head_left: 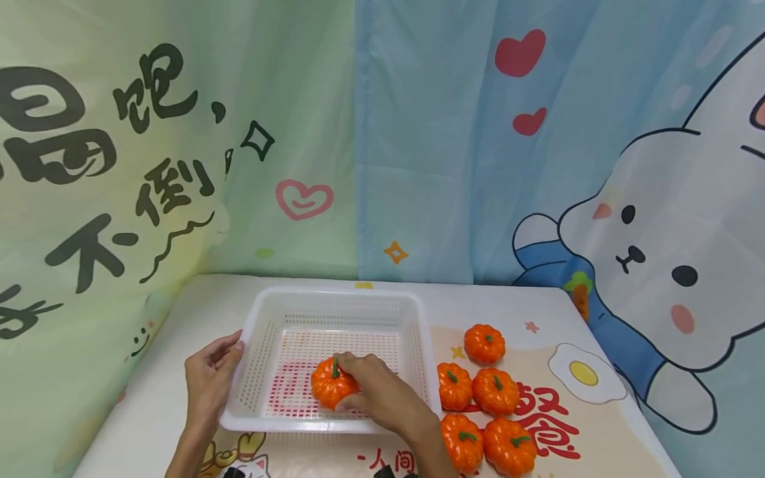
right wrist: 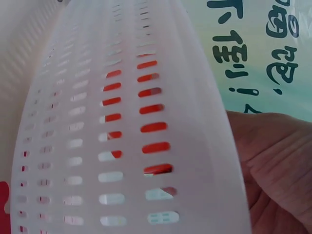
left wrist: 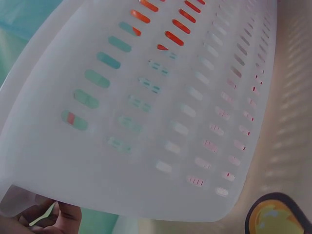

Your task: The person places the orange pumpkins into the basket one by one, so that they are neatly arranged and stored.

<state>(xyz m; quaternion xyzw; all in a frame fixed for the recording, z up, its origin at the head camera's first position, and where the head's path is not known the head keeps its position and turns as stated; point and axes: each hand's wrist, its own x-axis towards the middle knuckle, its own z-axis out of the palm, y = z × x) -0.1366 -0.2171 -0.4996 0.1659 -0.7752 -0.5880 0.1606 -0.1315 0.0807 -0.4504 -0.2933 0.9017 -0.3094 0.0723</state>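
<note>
A white plastic basket [head_left: 299,425] with slotted sides stands on the table. My left hand [head_left: 209,378] pinches its left rim between thumb and fingers; the left wrist view catches only a few fingertips [left wrist: 66,218] at the lower left corner. Inside the basket, my right hand [head_left: 388,398] grips an orange toy pumpkin [head_left: 325,386] with a green stem, fingers over its top and right side. The pumpkin is low over the basket floor, and whether it touches it I cannot tell. Orange shows through the slotted wall [right wrist: 204,185] in the right wrist view.
Several more orange pumpkins [head_left: 496,392] cluster right of the basket, the nearest ones close to its wall. One pumpkin [head_left: 485,343] sits farther back. A printed cloth [head_left: 597,431] covers the table, and a patterned curtain [head_left: 418,166] hangs behind it.
</note>
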